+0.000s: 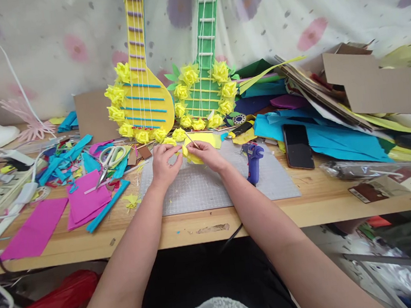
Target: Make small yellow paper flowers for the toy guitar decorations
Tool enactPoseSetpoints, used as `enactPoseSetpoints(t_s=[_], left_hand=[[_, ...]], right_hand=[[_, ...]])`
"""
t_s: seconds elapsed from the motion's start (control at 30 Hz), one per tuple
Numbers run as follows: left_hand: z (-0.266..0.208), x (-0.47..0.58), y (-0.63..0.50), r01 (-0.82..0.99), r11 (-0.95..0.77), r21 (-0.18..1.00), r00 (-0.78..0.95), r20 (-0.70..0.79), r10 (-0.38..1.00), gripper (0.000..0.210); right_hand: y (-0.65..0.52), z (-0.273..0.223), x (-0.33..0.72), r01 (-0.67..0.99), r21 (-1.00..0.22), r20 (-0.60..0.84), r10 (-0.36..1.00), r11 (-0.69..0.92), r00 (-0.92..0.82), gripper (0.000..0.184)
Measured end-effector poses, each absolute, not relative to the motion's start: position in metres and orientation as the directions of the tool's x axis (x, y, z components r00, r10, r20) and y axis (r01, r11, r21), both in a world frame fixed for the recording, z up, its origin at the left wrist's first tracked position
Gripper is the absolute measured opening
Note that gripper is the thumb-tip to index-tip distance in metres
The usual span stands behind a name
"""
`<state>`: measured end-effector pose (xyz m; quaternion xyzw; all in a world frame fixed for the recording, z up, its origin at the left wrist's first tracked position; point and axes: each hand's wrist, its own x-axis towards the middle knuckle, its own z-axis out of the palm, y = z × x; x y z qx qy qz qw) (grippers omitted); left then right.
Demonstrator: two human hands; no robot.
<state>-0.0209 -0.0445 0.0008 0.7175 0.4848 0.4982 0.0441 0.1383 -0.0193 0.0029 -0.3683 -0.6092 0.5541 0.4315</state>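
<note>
Over the grey cutting mat [195,194], both of my hands meet around a small yellow paper flower [194,158]. My right hand [208,154] is closed, pinching a thin stick [190,138] together with the yellow paper. From the other side my left hand [166,162] reaches its fingertips to the flower's edge and pinches it; the exact grip is small in view. Behind them lean a yellow paper guitar [151,93] and a green paper guitar [202,88], both trimmed with yellow paper roses. A blue glue gun [253,162] stands right of my right forearm.
Scissors [109,159] lie on paper scraps at left, near magenta sheets [88,195] and a power strip [5,204]. On the right are a black phone [298,146], blue paper [339,135] and stacked cardboard [374,82]. The wooden table's front edge [127,248] runs below my forearms.
</note>
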Motion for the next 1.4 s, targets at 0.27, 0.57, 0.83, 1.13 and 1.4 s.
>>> enactPoseSetpoints(t_s=[0.27, 0.57, 0.83, 1.13, 1.4], left_hand=[[0.000, -0.019, -0.043, 0.620, -0.558, 0.551, 0.064, 0.674, 0.736, 0.015], [-0.002, -0.015, -0.043, 0.626, -0.524, 0.578, 0.029, 0.654, 0.756, 0.017], [-0.007, -0.013, -0.040, 0.646, -0.407, 0.646, -0.219, 0.667, 0.712, 0.012], [-0.009, -0.014, -0.039, 0.653, -0.403, 0.642, -0.216, 0.667, 0.713, 0.009], [-0.011, -0.014, -0.039, 0.659, -0.386, 0.645, -0.241, 0.668, 0.705, 0.008]], right_hand=[[-0.021, 0.005, 0.136, -0.079, -0.995, 0.091, 0.911, 0.065, -0.403, 0.030], [-0.022, 0.005, 0.133, 0.003, -0.988, 0.142, 0.913, 0.154, -0.382, 0.029], [-0.031, 0.007, 0.125, 0.526, -0.720, 0.369, 0.891, 0.453, -0.263, 0.029], [-0.030, 0.004, 0.125, 0.622, -0.600, 0.435, 0.858, 0.503, -0.274, 0.030], [-0.032, 0.007, 0.126, 0.700, -0.561, 0.402, 0.885, 0.442, -0.236, 0.031]])
